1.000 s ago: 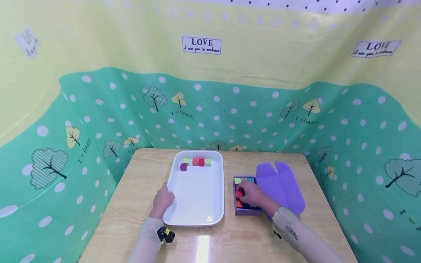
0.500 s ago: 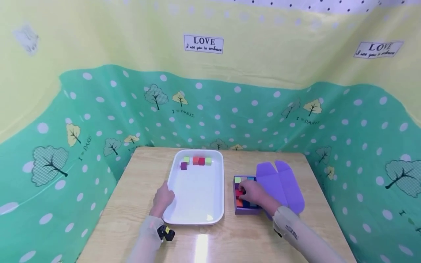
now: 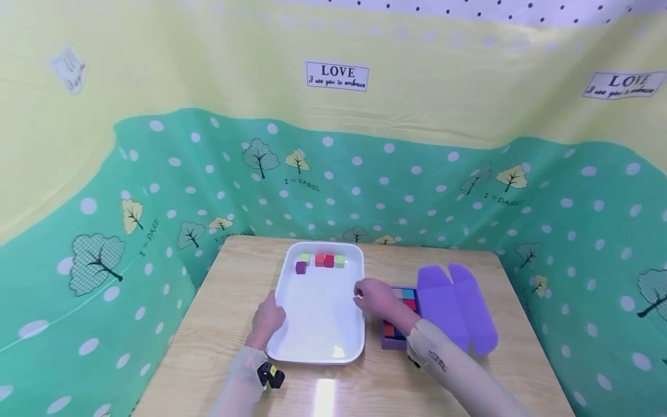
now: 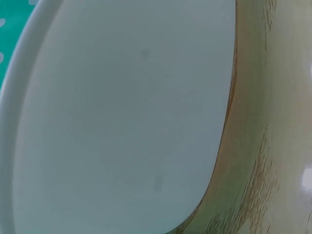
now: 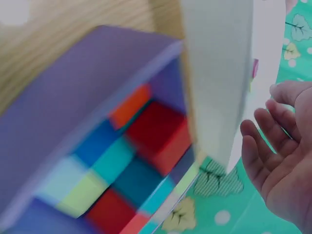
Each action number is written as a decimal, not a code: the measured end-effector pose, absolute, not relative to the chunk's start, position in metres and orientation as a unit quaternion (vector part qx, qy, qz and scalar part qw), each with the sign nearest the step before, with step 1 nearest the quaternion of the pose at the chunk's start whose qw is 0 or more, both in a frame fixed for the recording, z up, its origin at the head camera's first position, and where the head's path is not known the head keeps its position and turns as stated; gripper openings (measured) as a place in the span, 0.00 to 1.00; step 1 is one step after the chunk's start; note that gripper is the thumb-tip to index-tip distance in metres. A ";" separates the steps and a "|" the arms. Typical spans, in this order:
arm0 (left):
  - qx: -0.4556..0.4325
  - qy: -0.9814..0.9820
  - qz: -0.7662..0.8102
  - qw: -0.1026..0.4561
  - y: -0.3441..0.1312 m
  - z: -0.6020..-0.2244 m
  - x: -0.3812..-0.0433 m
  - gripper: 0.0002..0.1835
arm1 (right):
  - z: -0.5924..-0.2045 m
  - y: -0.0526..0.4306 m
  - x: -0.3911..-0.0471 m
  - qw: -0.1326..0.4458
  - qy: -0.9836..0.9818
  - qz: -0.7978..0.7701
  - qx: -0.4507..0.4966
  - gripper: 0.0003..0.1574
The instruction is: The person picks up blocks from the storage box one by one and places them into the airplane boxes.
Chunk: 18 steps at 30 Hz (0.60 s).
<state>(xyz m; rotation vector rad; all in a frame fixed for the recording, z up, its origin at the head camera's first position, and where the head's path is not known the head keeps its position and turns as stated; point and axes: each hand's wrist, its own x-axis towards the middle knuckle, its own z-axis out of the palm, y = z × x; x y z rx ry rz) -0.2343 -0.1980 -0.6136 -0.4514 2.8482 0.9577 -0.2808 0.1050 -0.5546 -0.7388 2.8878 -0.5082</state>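
Observation:
A white tray (image 3: 319, 324) stands left of centre on the table. My left hand (image 3: 268, 318) grips its left rim, the thumb over the inner edge. Several small cubes sit near the tray's far end, among them a purple cube (image 3: 300, 267) and a red cube (image 3: 329, 261). My right hand (image 3: 376, 296) hovers over the tray's right rim, its fingers loosely curled. In the right wrist view no cube shows between those fingers. Beside the tray, an open purple box (image 5: 131, 53) holds several coloured cubes, including a raised red cube (image 5: 156, 126); my right forearm partly covers it in the head view.
The box's purple lid (image 3: 443, 313) lies folded out to the right. Wooden tabletop (image 3: 234, 278) shows around the tray and box. A patterned green and yellow curtain (image 3: 354, 156) encloses the back and sides.
My right hand has risen from inside the purple box and moved left to the tray's right rim. My left hand keeps its hold on the tray. The head view has shifted slightly.

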 end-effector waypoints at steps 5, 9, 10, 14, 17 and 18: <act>-0.145 0.935 0.320 0.040 -0.196 -0.614 -0.238 0.28 | -0.554 0.075 -0.308 0.059 0.962 -0.179 -0.199 0.11; -0.137 0.938 0.316 0.027 -0.200 -0.619 -0.232 0.27 | -0.565 0.057 -0.327 0.072 0.964 -0.178 -0.186 0.18; -0.140 0.938 0.315 0.025 -0.200 -0.620 -0.229 0.27 | -0.567 0.053 -0.332 0.077 0.963 -0.179 -0.185 0.19; -0.134 0.940 0.314 0.017 -0.201 -0.621 -0.222 0.27 | -0.584 0.039 -0.347 0.101 0.966 -0.168 -0.166 0.23; -0.137 0.939 0.315 0.012 -0.200 -0.621 -0.218 0.26 | -0.598 0.033 -0.357 0.116 0.970 -0.149 -0.155 0.28; -0.138 0.939 0.315 0.010 -0.200 -0.621 -0.217 0.26 | -0.602 0.031 -0.360 0.118 0.970 -0.143 -0.155 0.30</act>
